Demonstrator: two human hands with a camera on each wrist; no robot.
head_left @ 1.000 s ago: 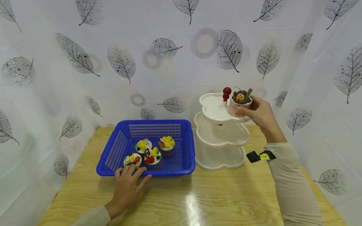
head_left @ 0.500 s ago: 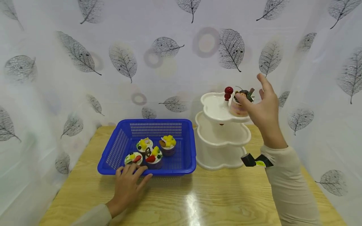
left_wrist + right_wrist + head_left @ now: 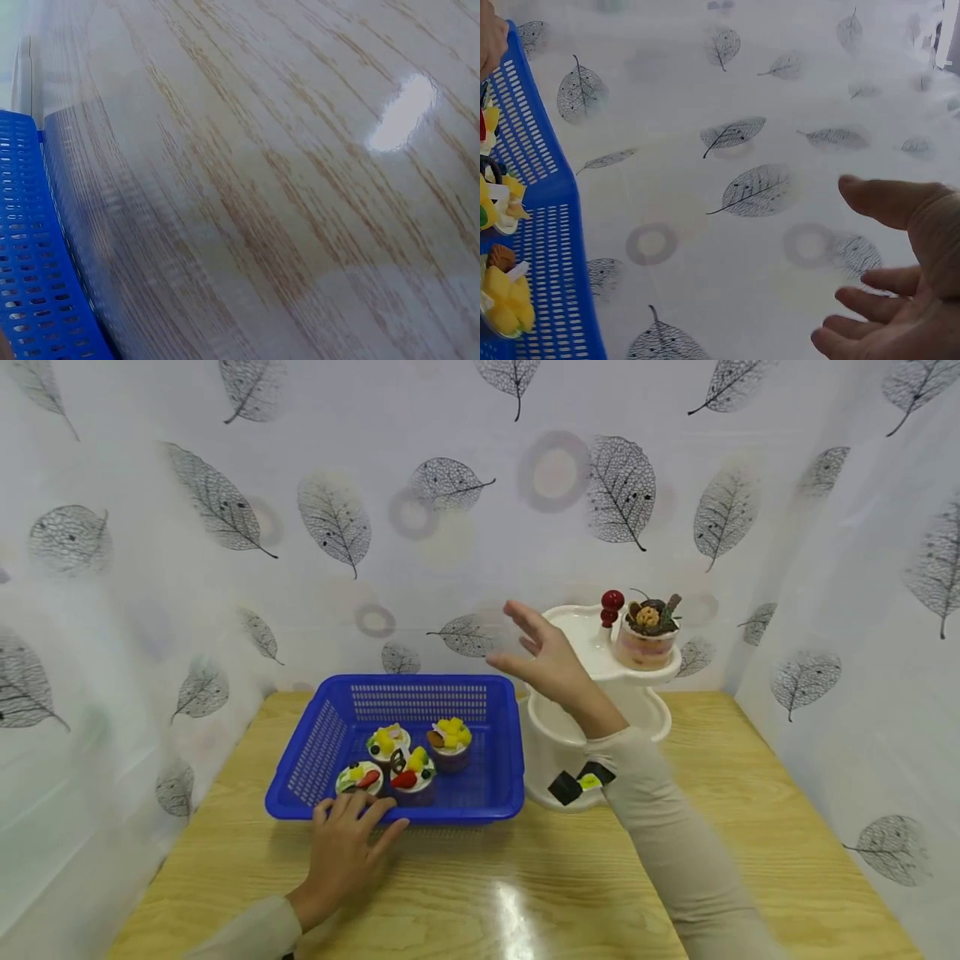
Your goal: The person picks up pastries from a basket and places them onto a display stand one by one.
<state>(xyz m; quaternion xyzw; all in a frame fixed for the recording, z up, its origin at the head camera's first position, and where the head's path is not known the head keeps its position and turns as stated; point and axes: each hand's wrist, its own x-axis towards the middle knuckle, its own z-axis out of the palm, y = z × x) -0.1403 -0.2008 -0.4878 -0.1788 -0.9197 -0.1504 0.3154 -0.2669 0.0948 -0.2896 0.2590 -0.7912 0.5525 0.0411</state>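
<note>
Basket with four fruit-topped dessert cups inside

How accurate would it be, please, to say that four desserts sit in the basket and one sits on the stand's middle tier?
Only the tier is wrong: the head view shows that single dessert on the top tier, not the middle one.

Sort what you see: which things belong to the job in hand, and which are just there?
Likely in the job:
blue plastic basket
four fruit-topped dessert cups inside it
white three-tier stand
chocolate-topped dessert cup on its top tier
left hand at the basket's near rim
right hand, empty

Likely just surroundings:
wooden table
leaf-print sheet
</note>
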